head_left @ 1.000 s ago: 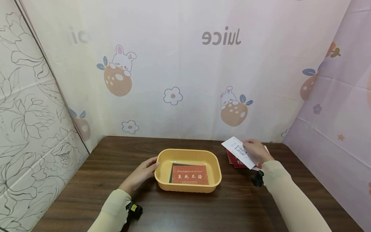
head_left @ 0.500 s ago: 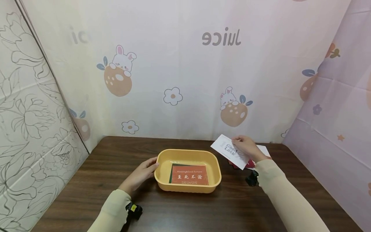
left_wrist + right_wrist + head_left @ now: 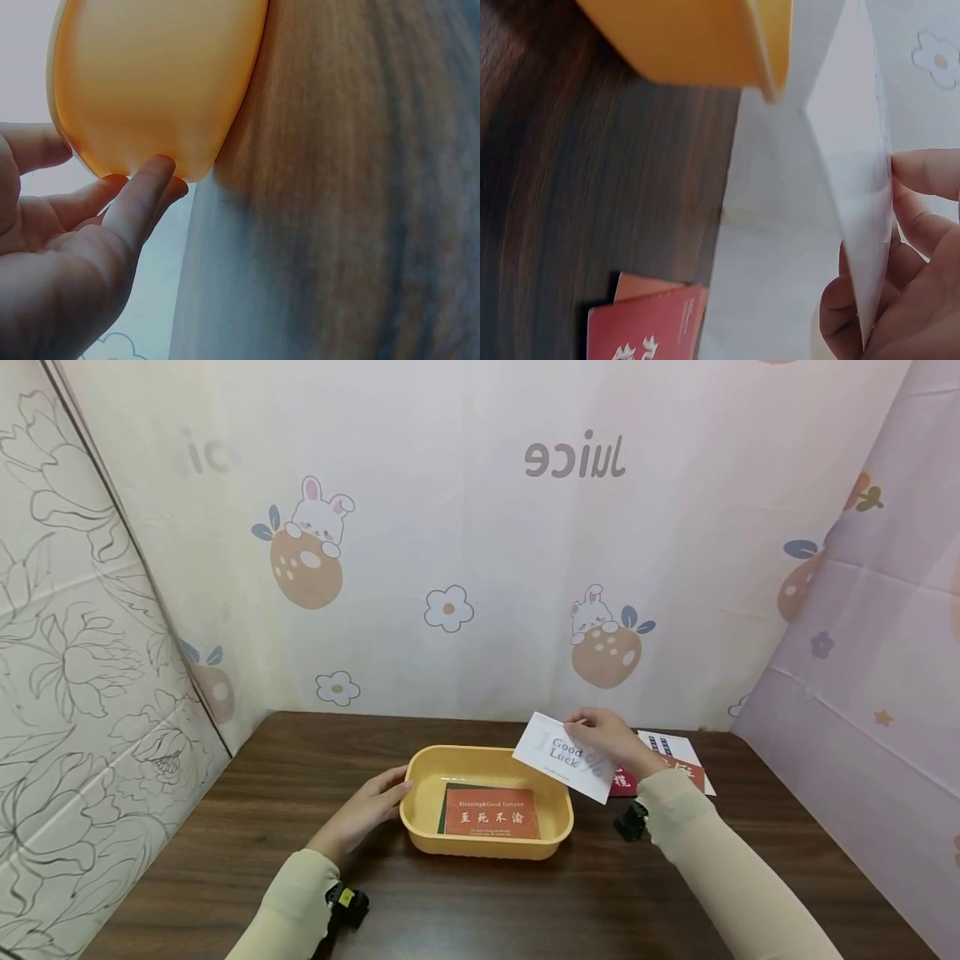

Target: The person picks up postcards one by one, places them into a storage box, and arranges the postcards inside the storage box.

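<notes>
In the head view, a yellow plastic basin (image 3: 487, 848) stands on the table, holding a reddish-orange card (image 3: 491, 814) atop a dark green one. My left hand (image 3: 367, 810) rests against the basin's left end; in the left wrist view its fairly straight fingers (image 3: 150, 187) touch the outer wall. My right hand (image 3: 611, 739) pinches a white "Good Luck" card (image 3: 566, 758) by its upper edge. That card is raised and tilted, with its left corner over the basin's right rim. In the right wrist view, thumb and fingers lie on opposite faces of the card.
Right of the basin lie a dark red card (image 3: 622, 782), an orange-red card (image 3: 690, 772) and a white card (image 3: 678, 745), partly hidden by my right hand and wrist. A printed curtain (image 3: 450, 543) hangs behind the brown wooden table (image 3: 480, 910).
My right hand has moved left with the white card, from above the pile to the basin's right rim. More of the pile shows now. The left hand and basin have stayed put.
</notes>
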Demonstrator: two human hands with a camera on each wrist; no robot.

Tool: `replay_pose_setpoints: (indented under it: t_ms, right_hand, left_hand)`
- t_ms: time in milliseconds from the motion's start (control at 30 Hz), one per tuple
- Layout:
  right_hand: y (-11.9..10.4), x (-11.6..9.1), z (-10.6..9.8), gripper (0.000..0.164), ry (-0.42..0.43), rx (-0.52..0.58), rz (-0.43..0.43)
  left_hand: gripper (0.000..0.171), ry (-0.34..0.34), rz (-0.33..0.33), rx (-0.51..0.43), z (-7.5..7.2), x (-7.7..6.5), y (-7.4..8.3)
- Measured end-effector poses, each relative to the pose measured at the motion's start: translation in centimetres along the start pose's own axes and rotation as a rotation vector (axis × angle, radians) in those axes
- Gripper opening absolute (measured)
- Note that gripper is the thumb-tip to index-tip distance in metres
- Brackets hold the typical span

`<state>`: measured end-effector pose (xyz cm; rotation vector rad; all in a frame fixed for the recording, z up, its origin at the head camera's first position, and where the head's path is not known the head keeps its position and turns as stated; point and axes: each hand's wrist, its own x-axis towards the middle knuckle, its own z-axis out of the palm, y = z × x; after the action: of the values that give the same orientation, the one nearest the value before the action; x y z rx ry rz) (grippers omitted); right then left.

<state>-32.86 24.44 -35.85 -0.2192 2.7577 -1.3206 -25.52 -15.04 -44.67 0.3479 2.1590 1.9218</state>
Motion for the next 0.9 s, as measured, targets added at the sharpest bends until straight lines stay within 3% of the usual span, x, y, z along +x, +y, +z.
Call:
replay_pose_setpoints:
  t_ms: [267, 900]
  right_hand:
    - [-1.4, -0.1, 1.2, 0.026, -0.064, -0.016, -0.073]
    - [-3.8, 0.4, 2.9, 0.031, -0.216, -0.053, -0.120]
  left_hand:
    - [0.051, 0.003, -0.004, 0.008, 0.1, 0.0, 0.0]
    - [0.051, 0.006, -0.009, 0.008, 0.1, -0.1, 0.1]
